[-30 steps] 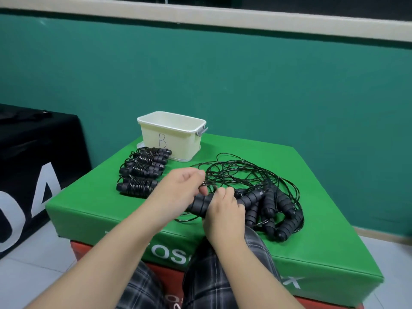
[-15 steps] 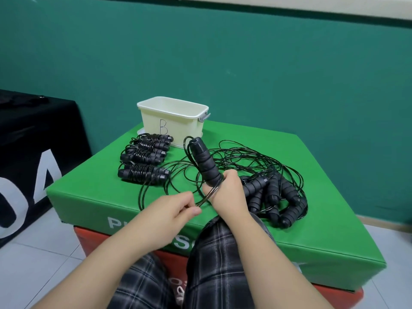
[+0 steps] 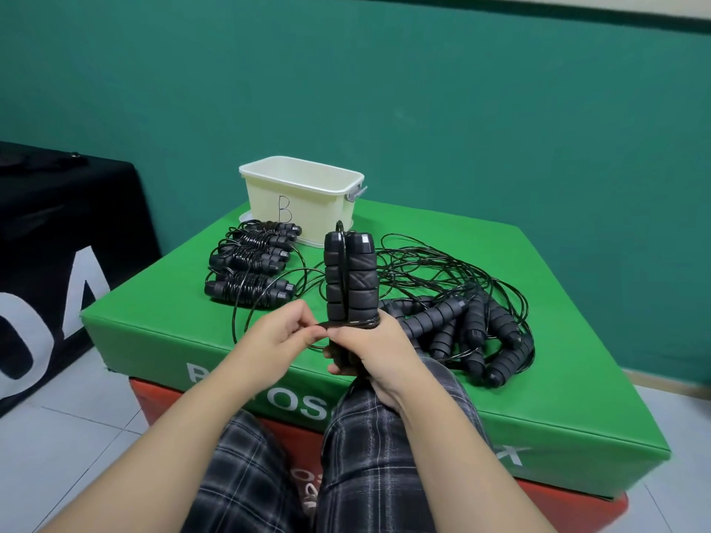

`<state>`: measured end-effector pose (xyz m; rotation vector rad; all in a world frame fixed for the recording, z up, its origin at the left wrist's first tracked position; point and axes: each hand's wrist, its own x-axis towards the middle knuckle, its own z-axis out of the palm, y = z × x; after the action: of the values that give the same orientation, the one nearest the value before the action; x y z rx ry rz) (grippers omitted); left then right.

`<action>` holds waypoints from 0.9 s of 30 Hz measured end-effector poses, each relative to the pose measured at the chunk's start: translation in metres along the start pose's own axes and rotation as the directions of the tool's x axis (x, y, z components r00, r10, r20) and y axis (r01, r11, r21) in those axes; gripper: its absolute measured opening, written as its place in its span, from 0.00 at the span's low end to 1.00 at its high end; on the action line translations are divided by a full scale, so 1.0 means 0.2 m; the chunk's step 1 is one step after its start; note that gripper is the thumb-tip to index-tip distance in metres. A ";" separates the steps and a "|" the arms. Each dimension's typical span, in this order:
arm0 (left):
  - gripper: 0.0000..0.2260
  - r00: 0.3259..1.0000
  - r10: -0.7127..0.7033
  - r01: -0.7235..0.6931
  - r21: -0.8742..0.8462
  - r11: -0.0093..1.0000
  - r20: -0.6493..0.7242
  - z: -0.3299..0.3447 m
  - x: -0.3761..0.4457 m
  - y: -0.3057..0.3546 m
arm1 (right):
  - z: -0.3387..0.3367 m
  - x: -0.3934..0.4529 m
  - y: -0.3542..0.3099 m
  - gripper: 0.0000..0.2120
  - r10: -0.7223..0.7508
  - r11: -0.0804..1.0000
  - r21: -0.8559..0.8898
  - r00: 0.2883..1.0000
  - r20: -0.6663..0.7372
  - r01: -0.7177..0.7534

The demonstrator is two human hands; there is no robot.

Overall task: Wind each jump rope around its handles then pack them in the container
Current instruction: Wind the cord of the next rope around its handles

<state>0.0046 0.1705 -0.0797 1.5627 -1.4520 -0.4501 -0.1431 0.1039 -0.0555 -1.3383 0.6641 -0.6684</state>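
My right hand [image 3: 371, 350] grips the lower ends of two black jump rope handles [image 3: 351, 277], held upright side by side above the green mat. My left hand [image 3: 279, 334] pinches the thin black cord [image 3: 246, 315] right beside them, where a few turns lie around the handles' base. The cord loops down to the left over the mat. Several wound ropes [image 3: 250, 269] lie in a row at the left. A tangle of unwound ropes [image 3: 467, 321] lies at the right. The cream container [image 3: 300, 198], marked B, stands open behind.
The green padded mat [image 3: 538, 398] rests on a red block [image 3: 161, 402], with my plaid-trousered knees against its front. A black draped table [image 3: 57, 232] stands at the left. A green wall rises behind. White floor tiles show on both sides.
My right hand brought a second handle beside the first and stood the pair upright. My left hand moved up from the mat's front to the handles' base, drawing the cord around them.
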 end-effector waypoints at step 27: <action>0.16 0.891 -0.031 0.024 -0.020 1.000 -0.454 0.04 -0.05 0.08 | 0.03 0.04 0.06 0.11 -0.283 0.911 -0.381 0.911 -0.301 0.157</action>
<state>-0.0139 0.1796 -0.0739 1.5506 -1.0617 -0.0933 -0.1328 0.1025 -0.0674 -1.6595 0.9595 -1.0280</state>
